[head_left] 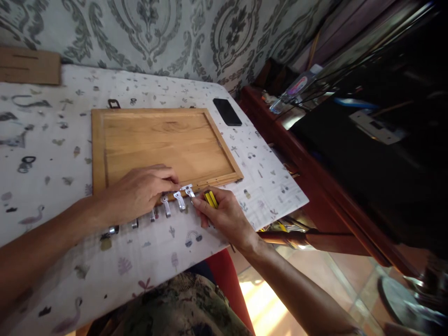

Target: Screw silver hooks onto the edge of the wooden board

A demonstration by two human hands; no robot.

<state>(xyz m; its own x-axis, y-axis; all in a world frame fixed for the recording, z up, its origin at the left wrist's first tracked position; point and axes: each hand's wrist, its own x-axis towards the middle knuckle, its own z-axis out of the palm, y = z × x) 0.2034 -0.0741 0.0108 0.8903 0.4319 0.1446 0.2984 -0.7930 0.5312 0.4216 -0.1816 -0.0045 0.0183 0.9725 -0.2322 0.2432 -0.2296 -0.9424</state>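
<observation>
A wooden framed panel (pixel 168 135) lies flat on the table, its recessed face up. Along its near edge runs a row of silver metal hooks (pixel 166 206), partly covered by my left hand (pixel 149 189). The fingers of that hand are bent and pressed together over the hooks and the panel's edge; its thumb is mostly hidden. My right hand (pixel 220 212) is closed round a screwdriver with a yellow-and-black handle (pixel 211 199), beside the rightmost hook (pixel 189 190). The screwdriver's tip cannot be made out.
A black phone (pixel 227 112) lies past the panel's right far corner on the patterned tabletop (pixel 273 186). Brown cardboard (pixel 30 66) is at the far left. To the right stands a dark red wooden piece of furniture (pixel 315 191) with a plastic bottle (pixel 296 88). Patterned wallpaper backs the table.
</observation>
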